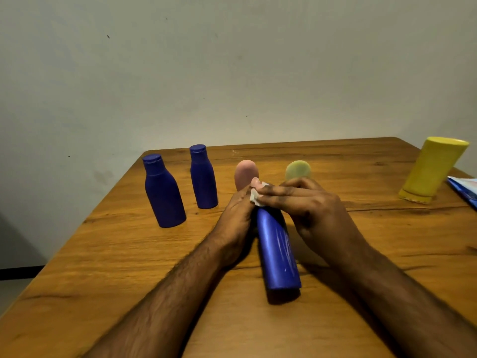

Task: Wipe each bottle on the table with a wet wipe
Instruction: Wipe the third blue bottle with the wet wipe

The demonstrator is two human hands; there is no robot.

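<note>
We wiped a blue bottle over the wooden table (335,254).

Our left hand (236,218) gripped the tilted blue bottle (277,251) near its top, base toward us; our right hand (312,210) curled around its neck, pinching the white wet wipe (256,196) there. Two dark-blue bottles (162,195) stood left, a yellow bottle (431,171) far right.
</note>
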